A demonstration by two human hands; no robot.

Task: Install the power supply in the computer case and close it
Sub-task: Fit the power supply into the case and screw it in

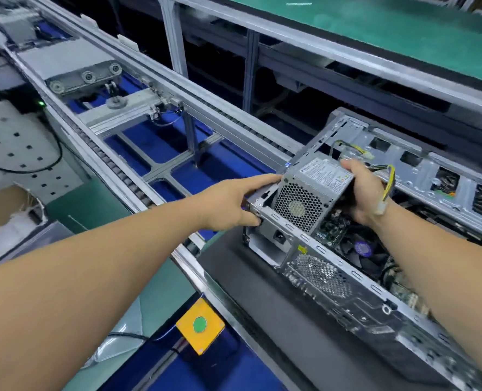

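Observation:
An open grey computer case (344,275) lies on its side on a black pallet (262,300). The silver power supply (313,190), with a honeycomb fan grille and a label on top, sits tilted at the case's rear corner, partly lowered in. My right hand (364,193) grips its right side, thumb over the top edge. Yellow and black cables (389,179) trail from it over my wrist. My left hand (234,204) holds the case's rear corner frame beside the supply. The motherboard and a fan with a purple sticker (362,248) show inside.
A roller conveyor rail (115,170) runs diagonally from far left toward the pallet. A yellow box with a green button (200,325) sits at the near edge. A perforated white plate (17,148) and a black cable lie left. A green-topped bench (375,29) stands behind.

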